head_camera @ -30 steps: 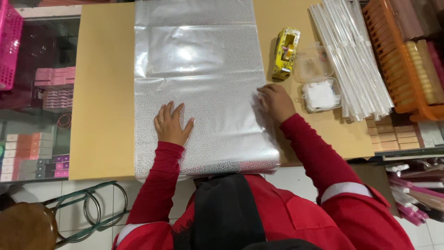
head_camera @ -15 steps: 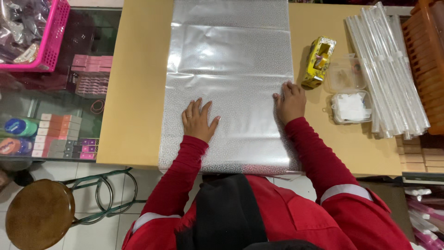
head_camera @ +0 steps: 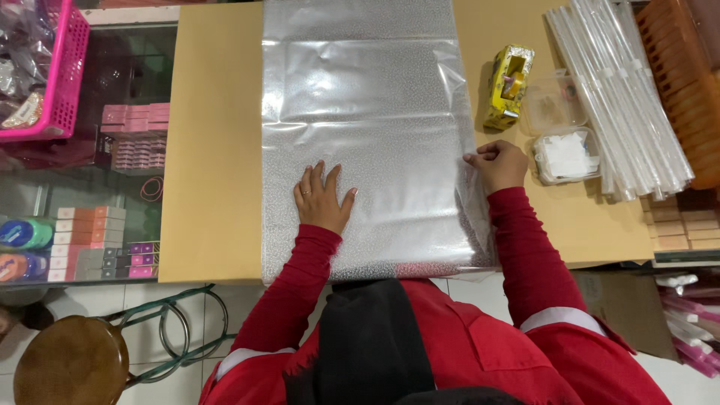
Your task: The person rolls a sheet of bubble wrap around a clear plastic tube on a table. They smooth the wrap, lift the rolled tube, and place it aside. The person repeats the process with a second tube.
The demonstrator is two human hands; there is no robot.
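Observation:
A large silvery clear plastic sheet [head_camera: 360, 112] lies flat along the tan tabletop [head_camera: 214, 150]. My left hand [head_camera: 324, 199] rests palm down on the sheet near its front edge, fingers spread. My right hand [head_camera: 496, 163] is at the sheet's right edge with the fingers curled, pinching the edge of the plastic. Both arms are in red sleeves.
A yellow tape dispenser [head_camera: 508, 86] stands right of the sheet. Beside it are two small clear boxes [head_camera: 564, 154] and a bundle of clear rolled tubes [head_camera: 622, 97]. An orange rack [head_camera: 679, 67] is far right. A pink basket [head_camera: 45, 67] and a brown stool [head_camera: 71, 364] are left.
My right hand has drawn back from flat on the sheet to its right edge and curled its fingers on the plastic. The view has shifted a little; my left hand stays put.

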